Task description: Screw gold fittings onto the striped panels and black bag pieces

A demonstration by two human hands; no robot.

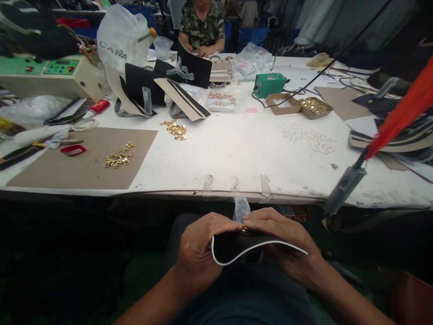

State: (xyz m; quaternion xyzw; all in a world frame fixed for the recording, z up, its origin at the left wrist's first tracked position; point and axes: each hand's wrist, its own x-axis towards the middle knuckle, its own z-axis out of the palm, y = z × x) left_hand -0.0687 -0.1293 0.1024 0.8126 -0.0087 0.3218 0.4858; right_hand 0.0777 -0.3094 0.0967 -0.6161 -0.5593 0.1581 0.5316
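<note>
Left: flat grey-brown board (43, 176) on white-topped table (243, 144), small gold metal pieces (118, 160) heaped on it. Left hand (199, 246) clamped round the left side of a curved black sheet with white edge (232, 248), thumb at a small gold metal fitting (244, 228). Sheet held just short of the table's near edge. Right hand (291, 232) gripping its right side, fingertips by the fitting. Farther right: dark grey cylindrical tool (345, 189).

A long white table (233, 153) spans the middle of the frame under bright light. Green floor (144, 271) shows dimly at lower left. Blue panels (253, 35) stand at top centre; pale grey sheeting or wall (314, 22), unclear which, fills the upper right.
</note>
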